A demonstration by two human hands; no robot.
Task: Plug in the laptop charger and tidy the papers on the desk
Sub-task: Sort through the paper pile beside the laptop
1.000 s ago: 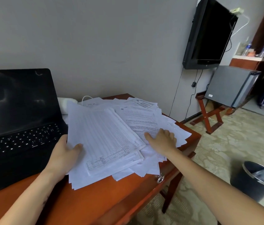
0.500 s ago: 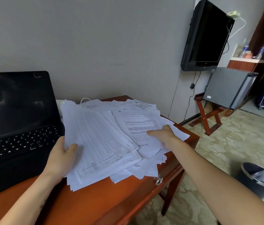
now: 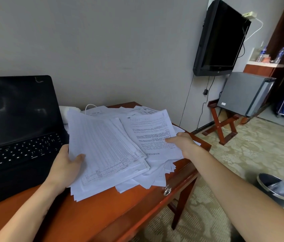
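Observation:
A loose heap of white printed papers (image 3: 109,147) covers the right half of the red-brown wooden desk (image 3: 102,212). My left hand (image 3: 66,168) grips the heap's left edge, thumb on top of a sheet printed with tables. My right hand (image 3: 185,144) holds the right side, thumb pressed on a text page, and that side is raised off the desk. An open black laptop (image 3: 15,130) with a dark screen stands at the left. Behind the papers a white charger block (image 3: 64,110) and a loop of white cable (image 3: 89,107) show, mostly hidden.
A key (image 3: 167,190) hangs from the desk's front drawer. A black TV (image 3: 219,39) hangs on the wall, its cords running down. A grey mini fridge (image 3: 244,93) sits on a wooden stand. A black waste bin (image 3: 275,187) stands on the carpet at right.
My right hand went from lying flat on the pile to gripping its right edge and lifting it. The left side of the stack has tilted up in my left hand.

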